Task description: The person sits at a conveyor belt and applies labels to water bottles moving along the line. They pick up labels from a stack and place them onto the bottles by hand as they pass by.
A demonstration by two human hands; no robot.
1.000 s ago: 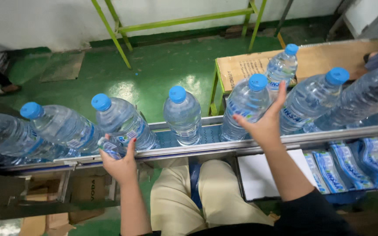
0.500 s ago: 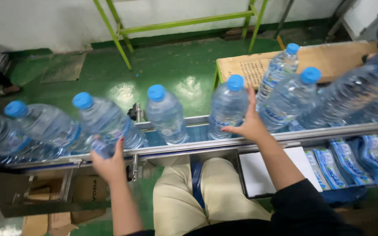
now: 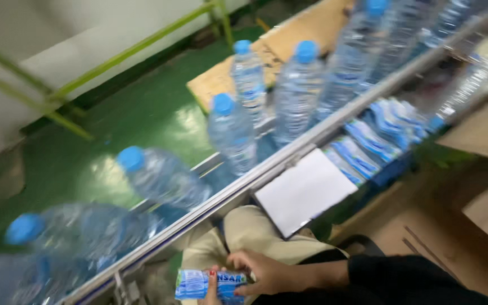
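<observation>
I see clear bottles (image 3: pixel 232 133) with blue caps on the conveyor (image 3: pixel 289 158) over a green floor (image 3: pixel 142 118); near me, my right hand (image 3: pixel 266 274) and left hand (image 3: pixel 211 291) both pinch a blue label (image 3: pixel 210 284).

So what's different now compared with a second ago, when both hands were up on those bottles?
Both hands have come off the bottles and dropped to the lap. The right hand and the left hand now hold a blue and white label between them. The head camera has swung and tilted. Unchanged: blue-capped water bottles stand in a row along the conveyor rail, and the white sheet lies below it.
</observation>
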